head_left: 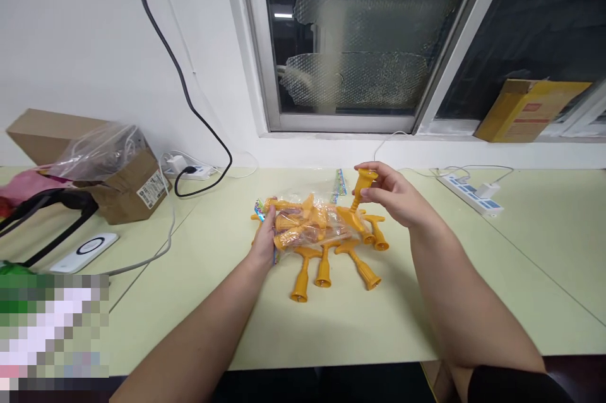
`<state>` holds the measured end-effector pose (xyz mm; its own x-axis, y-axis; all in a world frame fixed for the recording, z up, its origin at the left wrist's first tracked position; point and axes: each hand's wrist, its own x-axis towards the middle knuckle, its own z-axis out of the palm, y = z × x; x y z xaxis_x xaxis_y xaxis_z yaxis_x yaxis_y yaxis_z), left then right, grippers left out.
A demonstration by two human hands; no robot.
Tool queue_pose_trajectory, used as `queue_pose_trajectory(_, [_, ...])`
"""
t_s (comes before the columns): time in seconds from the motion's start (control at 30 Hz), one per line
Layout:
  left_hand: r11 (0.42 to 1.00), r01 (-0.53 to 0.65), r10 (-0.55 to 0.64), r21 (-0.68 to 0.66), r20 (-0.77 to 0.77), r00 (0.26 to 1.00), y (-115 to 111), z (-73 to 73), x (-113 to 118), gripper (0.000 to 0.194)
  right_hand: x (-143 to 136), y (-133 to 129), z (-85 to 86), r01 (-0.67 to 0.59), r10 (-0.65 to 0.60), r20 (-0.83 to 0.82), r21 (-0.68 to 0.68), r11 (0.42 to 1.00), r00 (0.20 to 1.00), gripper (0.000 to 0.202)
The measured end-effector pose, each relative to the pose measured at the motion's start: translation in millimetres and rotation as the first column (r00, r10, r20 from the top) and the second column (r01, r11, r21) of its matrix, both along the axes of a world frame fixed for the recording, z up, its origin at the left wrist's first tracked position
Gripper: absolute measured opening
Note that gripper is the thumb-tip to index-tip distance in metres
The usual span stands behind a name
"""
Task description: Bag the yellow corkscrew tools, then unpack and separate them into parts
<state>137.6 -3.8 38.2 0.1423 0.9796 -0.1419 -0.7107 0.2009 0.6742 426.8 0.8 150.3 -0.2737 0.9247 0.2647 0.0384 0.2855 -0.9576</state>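
My left hand [263, 242] grips the left edge of a clear plastic bag [303, 220] that has several orange-yellow plastic pieces inside and colourful printed strips at its ends. Between the fingers and thumb of my right hand [391, 194] is a yellow piece [365, 183], held up at the bag's right side with its wide end on top. Its lower end meets other yellow parts there, and I cannot tell whether they are joined. More yellow pieces [323, 269] with flared ends and T-shaped tops lie on the table in front of the bag and to its right.
An open cardboard box [127, 191] with clear plastic stands at the left, near a white charging pad [85, 252] and cables. A power strip [471, 194] lies on the pale green table [478, 289] at the right. A yellow carton [525, 111] leans against the window.
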Motion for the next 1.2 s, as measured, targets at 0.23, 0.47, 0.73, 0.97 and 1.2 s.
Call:
queue_pose_trajectory(0.23, [0.998,-0.058,0.058,-0.004,0.007,0.998,-4.7,6.7,5.8,0.042,-10.7,3.9,-5.9,0.061,-0.061,-0.007,-0.089,0.994,0.998,0.032])
queue_pose_trajectory(0.47, [0.99,-0.136,0.137,0.039,-0.015,0.99,-9.5,9.7,11.3,0.051,-32.9,13.1,-30.4,-0.233,0.181,-0.186,-0.32,0.918,0.966,0.036])
queue_pose_trajectory(0.73, [0.998,0.054,-0.051,0.013,-0.149,0.988,-9.8,-0.4,4.3,0.046,-39.7,15.2,-41.9,-0.278,0.301,0.232,-0.127,0.952,0.925,0.029])
queue_pose_trajectory(0.97, [0.999,0.042,-0.042,0.007,-0.046,0.998,-1.2,16.8,-8.4,0.04,-49.6,3.4,-36.3,0.015,-0.043,0.166,0.167,0.986,0.985,0.041])
queue_pose_trajectory(1.2, [0.987,-0.134,0.094,0.094,0.347,0.933,19.2,35.6,-52.8,0.027,-64.3,-25.7,-26.3,0.14,-0.238,0.17,0.449,0.883,0.956,0.01])
